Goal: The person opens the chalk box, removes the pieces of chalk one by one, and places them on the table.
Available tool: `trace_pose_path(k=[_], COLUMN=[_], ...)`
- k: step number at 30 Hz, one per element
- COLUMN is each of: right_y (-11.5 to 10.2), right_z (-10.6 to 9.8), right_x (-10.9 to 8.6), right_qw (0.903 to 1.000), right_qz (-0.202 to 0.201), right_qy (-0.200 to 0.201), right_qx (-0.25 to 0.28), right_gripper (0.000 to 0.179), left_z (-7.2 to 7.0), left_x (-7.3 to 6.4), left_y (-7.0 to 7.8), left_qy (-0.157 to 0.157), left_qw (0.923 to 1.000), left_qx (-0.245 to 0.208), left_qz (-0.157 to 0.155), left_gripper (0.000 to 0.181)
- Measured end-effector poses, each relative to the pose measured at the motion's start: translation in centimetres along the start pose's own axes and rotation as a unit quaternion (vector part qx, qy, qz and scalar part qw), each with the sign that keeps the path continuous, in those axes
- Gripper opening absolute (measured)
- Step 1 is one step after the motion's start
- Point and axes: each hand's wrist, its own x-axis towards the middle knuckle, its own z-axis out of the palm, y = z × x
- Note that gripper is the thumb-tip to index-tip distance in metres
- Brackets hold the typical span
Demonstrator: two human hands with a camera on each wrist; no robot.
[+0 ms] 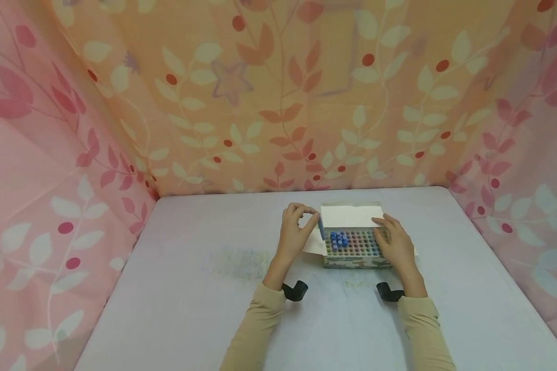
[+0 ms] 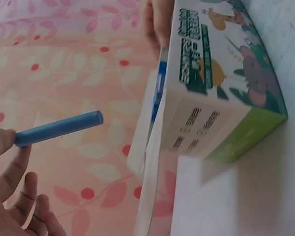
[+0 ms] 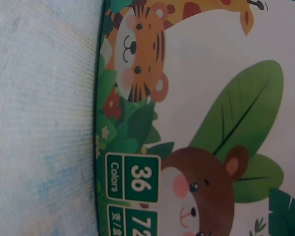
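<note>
A crayon box printed with cartoon animals stands on the table, its white lid raised at the back. Its tray of round holes shows several blue crayons in the left part. My left hand pinches one blue crayon by its end between thumb and fingertip, at the box's left end; the other fingers hang loosely bent. At the right end, my right hand rests over the box, fingertips by the lid's edge and the holes. The right wrist view shows only the box front.
The box's white side flap sticks out to the left. Faint coloured smudges mark the white table. Patterned curtains enclose the back and sides. A black wrist camera juts inward from the left wrist.
</note>
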Motion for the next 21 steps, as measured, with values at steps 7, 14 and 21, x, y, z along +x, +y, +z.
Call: trace_pose_path(k=[7,14,21], right_y=[-0.1,-0.1,-0.1], right_z=[-0.1,0.0,0.0], right_x=[-0.1,-0.2,-0.2], right_qw=[1.0000,1.0000,0.9999], right_qz=[-0.002,-0.002,-0.008], right_qy=[-0.003,-0.003,0.006], right_qx=[0.001,0.001,0.005], right_gripper=[0.033,0.033,0.032], left_z=[-2.6,-4.7,-5.8], left_x=[-0.9,-2.0,-2.8], left_y=[-0.8,-1.8,-2.9], left_qy=[-0.023,-0.051,-0.068], left_qw=[0.9986,0.9952,0.9910], left_qx=[0.024,0.025,0.039], left_qz=[-0.042,-0.080,-0.109], left_gripper=[0.018,0.019,0.022])
